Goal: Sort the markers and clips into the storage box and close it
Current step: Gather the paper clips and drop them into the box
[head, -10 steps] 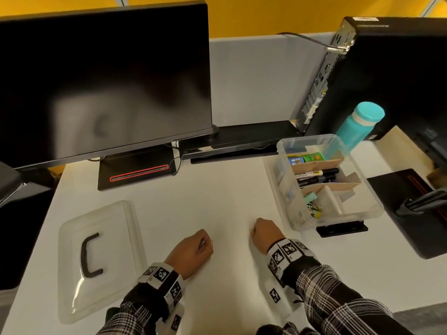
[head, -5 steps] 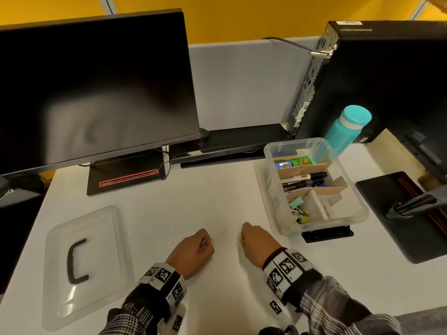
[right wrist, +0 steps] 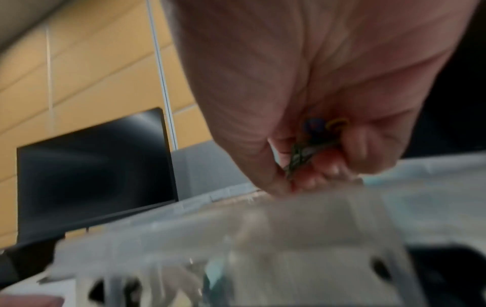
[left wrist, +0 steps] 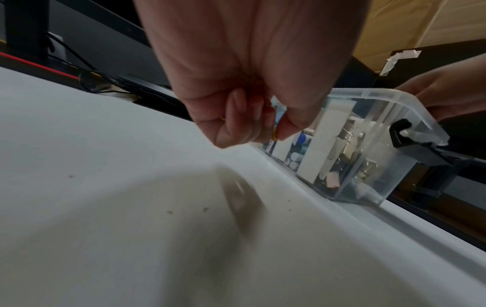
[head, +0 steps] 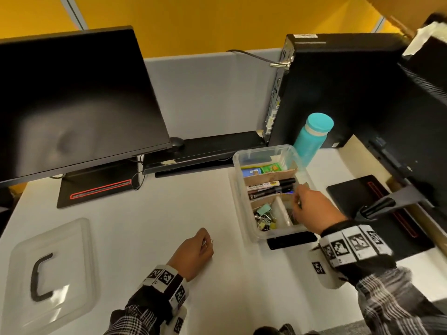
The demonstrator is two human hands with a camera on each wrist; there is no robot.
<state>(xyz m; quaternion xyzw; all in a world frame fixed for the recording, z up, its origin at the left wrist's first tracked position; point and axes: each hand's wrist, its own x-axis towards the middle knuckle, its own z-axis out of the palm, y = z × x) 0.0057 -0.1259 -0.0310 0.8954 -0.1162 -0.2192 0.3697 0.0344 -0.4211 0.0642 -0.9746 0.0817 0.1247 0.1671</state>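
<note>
Now our right hand [head: 307, 206] hovers over the near right compartment of the clear storage box [head: 242, 155], fingers curled around a small bunch of coloured paper clips [right wrist: 313, 145], so the step we judge to be in hand is dropping them in. To do it well, we should lower the fingertips below the box rim before letting go, keep clear of the cardboard divider [head: 281, 209] that separates this cell from the binder clips [head: 263, 217] on its left, and open the fingers all at once so no clip snags and falls onto the desk. Our left hand [head: 194, 252] rests on the white desk [head: 150, 213] toward its near edge, pinching another paper clip [head: 210, 241], a wire loop just showing past the fingers; it should follow into the same cell. The markers [head: 271, 187] already lie in the middle compartment. The box stands toward the right side of the desk, and its clear lid [head: 79, 257] with the black handle lies near the near left corner, not yet fitted.
</note>
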